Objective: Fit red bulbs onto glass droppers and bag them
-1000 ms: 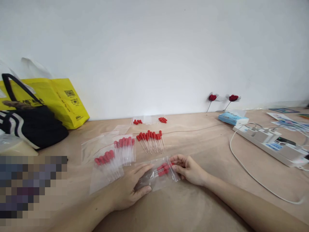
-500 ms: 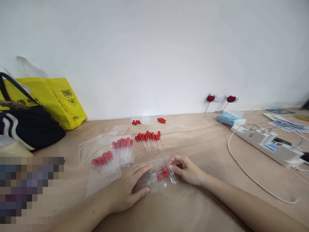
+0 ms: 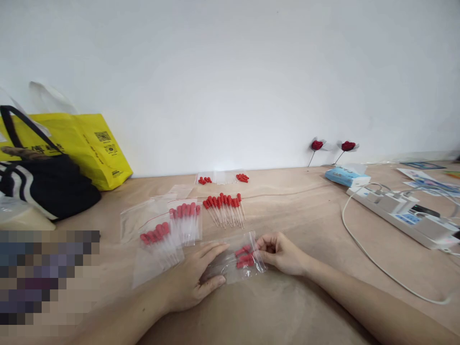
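Note:
A clear zip bag lies on the table in front of me, with several red-bulbed droppers inside it. My left hand rests over the bag's left end, thumb and fingers stretched apart. At the right end, my right hand pinches the zip edge; its fingers are curled and partly hidden. Just beyond the bag, loose droppers with red bulbs and thin pale stems lie in a row. To the left are filled bags of droppers, overlapping one another.
Farther back, another bag has red bulbs at both ends. A yellow bag and a black bag stand at left. At right are a tissue pack, a power strip with cables, and papers. Two red flowers lean by the wall.
The whole view has shifted slightly. Inside the bag, the red bulbs have spread apart a little near the zip end. Both hands keep nearly the same place on the bag.

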The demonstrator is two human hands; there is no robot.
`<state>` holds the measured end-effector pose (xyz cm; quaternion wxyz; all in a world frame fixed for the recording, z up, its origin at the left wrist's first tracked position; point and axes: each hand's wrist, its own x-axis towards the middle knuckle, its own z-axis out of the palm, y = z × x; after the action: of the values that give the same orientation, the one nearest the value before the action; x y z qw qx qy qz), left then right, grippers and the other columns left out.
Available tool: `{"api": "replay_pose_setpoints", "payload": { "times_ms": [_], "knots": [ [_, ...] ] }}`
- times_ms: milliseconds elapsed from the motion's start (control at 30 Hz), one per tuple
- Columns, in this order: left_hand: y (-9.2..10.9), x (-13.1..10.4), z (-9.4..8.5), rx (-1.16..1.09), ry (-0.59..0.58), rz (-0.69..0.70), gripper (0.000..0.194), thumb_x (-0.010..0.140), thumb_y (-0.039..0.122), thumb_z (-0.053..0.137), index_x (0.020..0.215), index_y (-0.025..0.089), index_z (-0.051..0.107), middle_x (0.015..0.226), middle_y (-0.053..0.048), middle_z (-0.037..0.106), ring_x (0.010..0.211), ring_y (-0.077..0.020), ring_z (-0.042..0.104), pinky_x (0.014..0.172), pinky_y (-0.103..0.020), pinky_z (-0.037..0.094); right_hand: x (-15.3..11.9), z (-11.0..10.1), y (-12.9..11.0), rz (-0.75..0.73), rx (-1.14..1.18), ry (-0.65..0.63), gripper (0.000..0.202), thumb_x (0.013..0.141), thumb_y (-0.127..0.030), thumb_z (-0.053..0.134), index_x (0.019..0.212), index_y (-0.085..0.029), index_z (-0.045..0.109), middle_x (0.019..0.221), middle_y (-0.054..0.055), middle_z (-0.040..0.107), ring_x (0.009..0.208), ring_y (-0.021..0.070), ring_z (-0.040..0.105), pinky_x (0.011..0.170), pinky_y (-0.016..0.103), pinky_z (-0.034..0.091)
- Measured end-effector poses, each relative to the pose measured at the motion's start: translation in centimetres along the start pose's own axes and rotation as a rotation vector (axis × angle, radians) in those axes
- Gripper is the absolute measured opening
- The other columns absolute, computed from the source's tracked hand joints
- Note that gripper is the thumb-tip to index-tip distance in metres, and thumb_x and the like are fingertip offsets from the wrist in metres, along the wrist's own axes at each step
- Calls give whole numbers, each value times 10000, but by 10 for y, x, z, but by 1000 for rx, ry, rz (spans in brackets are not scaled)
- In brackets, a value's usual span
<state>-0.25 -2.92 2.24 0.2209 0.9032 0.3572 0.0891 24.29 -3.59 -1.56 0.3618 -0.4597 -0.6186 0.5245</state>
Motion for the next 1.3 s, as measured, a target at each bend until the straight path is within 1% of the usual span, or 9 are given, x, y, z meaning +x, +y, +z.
{"api": "replay_pose_setpoints", "payload": {
  "times_ms": [167,300,367,500,700,867,967,1133,1300],
  "knots": [
    [0,1,-1,5,-8,7,519,814,367,456,1298,246,314,1322,-71,392,1195,-254,365,980,-449,316,-1,0,-6,-110,-266,140,209,714,-346,573,628,-157,597,515,-29,484,471,72,386,450,192,293],
    [3,0,-3,-13,2,12,500,814,338,460,1290,254,329,1308,-65,413,1178,-252,389,968,-438,333,2,-11,-7,-33,-201,-127,296,684,-399,580,535,-145,547,463,-54,390,439,53,314,417,183,247],
    [3,-1,-3,-22,1,8,508,809,343,471,1290,260,329,1307,-61,415,1177,-252,392,967,-436,335,8,-18,-7,11,-201,-160,301,672,-387,585,507,-145,521,441,-64,372,421,46,296,405,181,237],
    [-1,-1,-2,-32,-36,7,531,816,365,461,1309,265,292,1344,-54,365,1212,-248,345,991,-439,306,38,-29,-7,-13,-313,64,185,655,-291,589,547,-145,555,491,-45,497,457,66,413,450,183,323],
    [-5,-2,0,-37,-55,14,557,824,377,450,1330,267,244,1362,-57,332,1239,-251,297,1005,-459,276,119,-40,-8,69,-456,499,187,716,-280,513,784,-131,602,785,61,626,708,142,558,636,232,403],
    [-5,-3,1,-41,-62,6,553,822,397,449,1326,276,254,1364,-55,332,1243,-262,286,1001,-477,274,163,-34,-12,211,-488,607,280,668,-415,556,744,-153,619,853,127,635,839,255,575,689,325,405],
    [-6,-3,1,-47,-56,8,555,819,406,453,1324,285,259,1364,-52,334,1244,-267,284,996,-484,277,176,-30,-15,282,-463,626,218,589,-360,633,633,-149,597,789,151,635,830,298,574,657,351,409],
    [-3,-2,-3,-62,-38,25,535,812,382,470,1307,276,296,1331,-55,385,1216,-255,333,996,-462,290,175,-39,-16,264,-294,631,186,645,-328,590,563,-170,536,622,89,612,644,207,578,522,277,403],
    [1,-1,-4,-35,-53,-1,533,807,354,473,1303,250,306,1335,-66,376,1209,-254,342,989,-461,300,121,-64,-15,111,-12,676,307,771,-456,424,633,-184,464,578,20,564,455,88,484,440,211,380]
  ]
}}
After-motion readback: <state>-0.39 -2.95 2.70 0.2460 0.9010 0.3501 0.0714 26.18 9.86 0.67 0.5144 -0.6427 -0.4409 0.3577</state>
